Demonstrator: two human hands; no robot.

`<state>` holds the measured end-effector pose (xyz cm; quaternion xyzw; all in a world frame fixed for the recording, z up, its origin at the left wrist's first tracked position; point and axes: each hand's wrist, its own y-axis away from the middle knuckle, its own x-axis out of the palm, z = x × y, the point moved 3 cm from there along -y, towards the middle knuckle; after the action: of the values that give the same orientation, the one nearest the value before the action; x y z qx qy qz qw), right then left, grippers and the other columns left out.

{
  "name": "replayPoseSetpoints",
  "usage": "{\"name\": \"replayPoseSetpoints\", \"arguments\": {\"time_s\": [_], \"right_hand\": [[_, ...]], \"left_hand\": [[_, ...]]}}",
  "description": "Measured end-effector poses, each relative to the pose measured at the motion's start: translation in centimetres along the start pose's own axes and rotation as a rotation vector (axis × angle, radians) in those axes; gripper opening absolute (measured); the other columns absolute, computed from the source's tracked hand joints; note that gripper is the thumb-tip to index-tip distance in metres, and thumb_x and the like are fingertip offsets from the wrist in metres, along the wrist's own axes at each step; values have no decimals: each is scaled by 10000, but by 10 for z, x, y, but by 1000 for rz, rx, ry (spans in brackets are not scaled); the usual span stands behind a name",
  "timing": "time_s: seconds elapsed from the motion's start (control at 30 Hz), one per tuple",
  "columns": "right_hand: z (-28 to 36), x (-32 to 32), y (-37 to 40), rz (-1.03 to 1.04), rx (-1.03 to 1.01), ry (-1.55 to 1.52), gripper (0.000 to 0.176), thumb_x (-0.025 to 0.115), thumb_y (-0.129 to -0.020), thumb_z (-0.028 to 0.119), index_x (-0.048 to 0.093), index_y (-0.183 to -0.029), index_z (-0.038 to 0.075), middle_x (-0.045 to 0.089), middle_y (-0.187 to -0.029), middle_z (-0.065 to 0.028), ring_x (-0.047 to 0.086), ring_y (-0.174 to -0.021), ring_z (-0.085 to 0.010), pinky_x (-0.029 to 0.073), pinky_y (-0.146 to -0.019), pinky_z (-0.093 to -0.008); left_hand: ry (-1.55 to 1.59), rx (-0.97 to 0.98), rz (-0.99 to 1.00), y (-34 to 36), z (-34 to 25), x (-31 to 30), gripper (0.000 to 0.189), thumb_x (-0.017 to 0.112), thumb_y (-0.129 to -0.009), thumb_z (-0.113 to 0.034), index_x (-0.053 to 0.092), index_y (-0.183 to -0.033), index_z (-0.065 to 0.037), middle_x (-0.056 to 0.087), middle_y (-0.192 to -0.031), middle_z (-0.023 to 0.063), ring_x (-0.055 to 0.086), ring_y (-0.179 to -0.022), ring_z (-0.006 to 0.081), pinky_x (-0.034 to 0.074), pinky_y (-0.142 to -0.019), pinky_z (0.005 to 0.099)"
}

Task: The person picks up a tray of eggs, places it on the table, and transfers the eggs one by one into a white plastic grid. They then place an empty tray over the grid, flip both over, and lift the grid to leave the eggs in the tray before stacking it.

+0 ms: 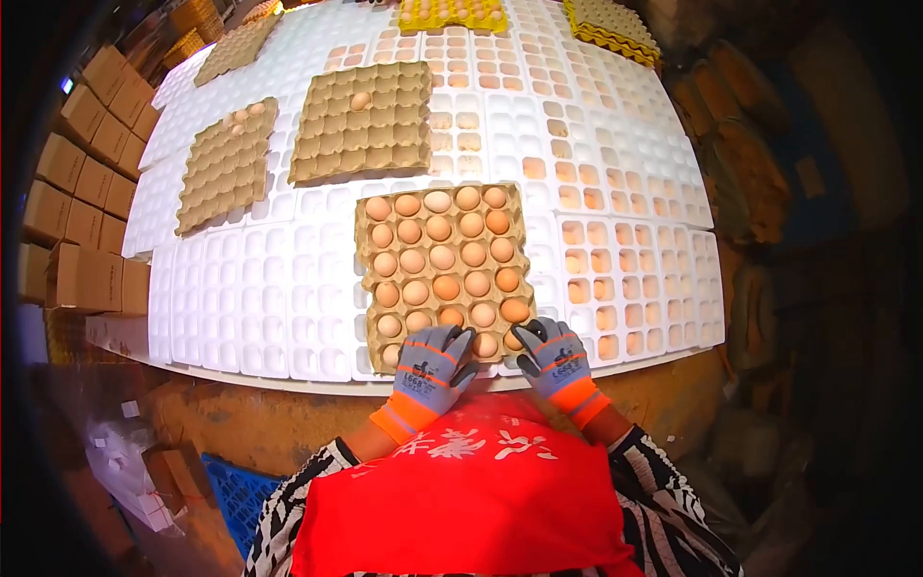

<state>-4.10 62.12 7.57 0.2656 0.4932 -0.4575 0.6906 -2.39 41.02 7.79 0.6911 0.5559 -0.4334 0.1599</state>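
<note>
A brown pulp egg tray (527, 245) filled with brown eggs (442, 257) lies in front of me on white foam trays. My left hand (430, 362), in a grey glove with an orange cuff, is over the near row. Its fingers are curled down between the eggs, and what lies beneath them is hidden. At the near right corner, my right hand (554, 356), gloved the same way, has its fingers bent around a corner egg (515, 338). Both hands are low against the tray's near edge.
White foam trays (226, 298) cover the table, several holding eggs on the right. Two pulp trays (361, 144) (226, 163) with few eggs lie farther left. Yellow trays (452, 12) are at the back. Cardboard boxes (91, 183) are stacked left; a blue pallet (236, 495) lies below.
</note>
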Motion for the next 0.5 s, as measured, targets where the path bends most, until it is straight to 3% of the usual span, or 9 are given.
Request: {"name": "replayPoseSetpoints", "arguments": {"time_s": [0.17,0.2,0.3,0.37,0.43,0.5], "right_hand": [[-7,22,0,-28,-143,-29,308,703,-759,156,585,-1039,109,590,-1041,-110,565,-879,-341,477,-750,-426],[-13,15,-1,-11,-105,-159,338,682,-777,111,562,-1091,83,595,-1054,-90,588,-929,-294,495,-798,-403],[-48,18,9,-52,508,-1206,378,629,-798,49,517,-1159,47,583,-1072,-80,591,-1009,-233,515,-845,-379],[-65,4,2,-143,542,-1710,405,532,-830,-9,459,-1226,31,566,-1085,-86,571,-1048,-190,527,-840,-336],[-77,0,-4,-62,596,-1646,429,625,-802,56,507,-1213,14,566,-1099,-89,571,-1050,-192,512,-842,-320],[-78,4,-23,189,426,-992,440,691,-804,162,561,-1208,48,564,-1109,-104,580,-1029,-223,513,-824,-348]], "left_hand": [[-74,-51,55,-8,-15,19,502,745,-740,-256,582,-1192,-114,564,-1097,117,538,-1015,304,406,-869,444],[-137,-28,95,-8,-16,27,493,743,-734,-261,584,-1178,-117,566,-1086,111,537,-1007,298,405,-867,441],[-300,24,198,-11,-12,52,474,736,-713,-278,588,-1137,-125,570,-1052,92,536,-986,279,401,-864,432],[-364,40,267,-19,-15,56,468,730,-697,-295,590,-1112,-129,573,-1030,78,534,-973,265,398,-864,426],[-112,-128,316,-30,-11,42,406,730,-752,-195,585,-1122,-109,593,-1018,74,564,-946,275,446,-833,418],[194,-295,243,-33,-1,24,372,714,-789,-138,575,-1131,-92,607,-1027,69,588,-954,259,478,-829,398]]}}
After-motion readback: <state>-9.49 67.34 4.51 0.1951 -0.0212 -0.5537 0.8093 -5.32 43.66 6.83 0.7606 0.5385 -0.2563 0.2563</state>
